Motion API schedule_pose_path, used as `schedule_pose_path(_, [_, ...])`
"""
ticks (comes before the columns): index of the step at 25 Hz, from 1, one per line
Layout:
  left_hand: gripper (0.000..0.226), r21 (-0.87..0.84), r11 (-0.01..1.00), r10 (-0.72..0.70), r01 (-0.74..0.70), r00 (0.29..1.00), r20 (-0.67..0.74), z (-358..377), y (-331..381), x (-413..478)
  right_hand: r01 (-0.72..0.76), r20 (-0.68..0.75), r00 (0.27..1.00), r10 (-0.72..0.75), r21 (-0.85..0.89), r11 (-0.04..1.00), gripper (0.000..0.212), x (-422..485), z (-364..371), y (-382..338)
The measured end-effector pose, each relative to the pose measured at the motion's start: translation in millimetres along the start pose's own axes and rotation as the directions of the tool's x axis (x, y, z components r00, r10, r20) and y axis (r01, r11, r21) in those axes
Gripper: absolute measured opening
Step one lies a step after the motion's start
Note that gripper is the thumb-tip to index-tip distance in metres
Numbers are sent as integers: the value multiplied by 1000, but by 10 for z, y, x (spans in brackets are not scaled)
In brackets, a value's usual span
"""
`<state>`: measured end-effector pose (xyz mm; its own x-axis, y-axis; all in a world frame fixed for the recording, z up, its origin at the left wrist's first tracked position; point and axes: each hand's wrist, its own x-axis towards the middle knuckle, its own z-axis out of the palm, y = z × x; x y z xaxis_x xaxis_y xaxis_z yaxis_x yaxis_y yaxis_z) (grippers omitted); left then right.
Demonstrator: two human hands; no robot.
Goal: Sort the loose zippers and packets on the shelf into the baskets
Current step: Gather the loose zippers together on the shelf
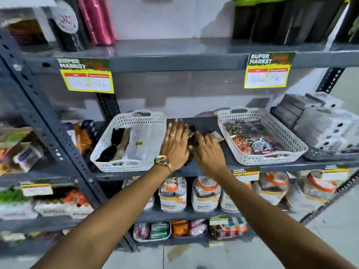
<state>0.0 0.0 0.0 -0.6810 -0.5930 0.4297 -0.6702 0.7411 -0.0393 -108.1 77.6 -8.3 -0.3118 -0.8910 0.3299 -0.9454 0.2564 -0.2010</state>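
The loose items (191, 133), a small dark heap of what appear to be zippers and clear packets, lie on the bare grey shelf (202, 123) between the two white baskets. Blur prevents a count or a firm identification of each piece.

The left hand (174, 144) lies flat over the left side of the heap, fingers spread and extended, gripping nothing visible. The right hand (208, 150) rests just beside it on the right, fingers extended forward and loosely parted; whether anything is pinched beneath them cannot be told.

The left basket (108, 144) holds dark bundles and a pale packet. The right basket (291, 152) holds a layer of glossy mixed packets. A white card or packet (217, 135) shows just past the right fingertips, near the right basket's wall.

Assessment: these goods are judged light, limp and film-wrapped, hence slippery and liable to slide or trail when lifted. A zipper is best pinched mid-length or gathered into the palm; a packet is best taken by an edge between thumb and fingers. Fragility appears low.
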Motion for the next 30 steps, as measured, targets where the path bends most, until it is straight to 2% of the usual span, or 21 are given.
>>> schedule_pose_path(3, [59, -88, 989, -103, 115, 986, 133, 244, -20, 234, -168, 185, 971, 151, 83, 982, 42, 227, 149, 151])
schedule_pose_path(4, [54, -98, 987, -107, 126, 977, 184, 340, -32, 305, -250, 292, 933, 212, 100, 963, 41, 310, 170, 200])
schedule_pose_path(6, [45, -150, 975, -121, 165, 957, 265, 512, -38, 526, -356, 375, 882, 284, 139, 924, 43, 530, 224, 295])
schedule_pose_path(7, [40, -181, 963, -136, 202, 937, 321, 602, -63, 641, -383, 393, 868, 302, 145, 912, 45, 641, 251, 339])
schedule_pose_path(10, [39, -212, 894, -231, 396, 810, 538, 786, -111, 864, -449, 471, 813, 342, 133, 884, 49, 887, 327, 388])
schedule_pose_path(12, [48, -222, 854, -276, 470, 772, 573, 901, -121, 963, -460, 495, 794, 353, 108, 881, 52, 1013, 405, 421])
schedule_pose_path(17, [64, -179, 828, -354, 531, 743, 568, 1115, -105, 1142, -493, 507, 775, 377, 111, 863, 47, 1130, 560, 467])
schedule_pose_path(19, [58, -209, 774, -398, 597, 717, 573, 1110, -62, 1151, -510, 501, 783, 369, 175, 842, 44, 1119, 591, 504])
schedule_pose_path(22, [28, -289, 642, -453, 710, 655, 605, 1019, -39, 1143, -494, 504, 806, 310, 283, 822, 39, 1066, 605, 565])
schedule_pose_path(25, [9, -461, 448, -427, 766, 636, 642, 904, -32, 1121, -453, 480, 849, 221, 444, 773, 27, 993, 562, 601])
schedule_pose_path(27, [15, -582, 236, -447, 778, 619, 646, 826, -39, 1078, -416, 438, 876, 202, 475, 775, 33, 969, 500, 648])
schedule_pose_path(29, [20, -705, -55, -453, 707, 611, 649, 743, -80, 1025, -351, 380, 909, 171, 478, 805, 44, 934, 388, 658])
schedule_pose_path(30, [21, -736, -153, -440, 659, 622, 648, 684, -110, 1020, -324, 347, 925, 157, 502, 802, 43, 924, 339, 649])
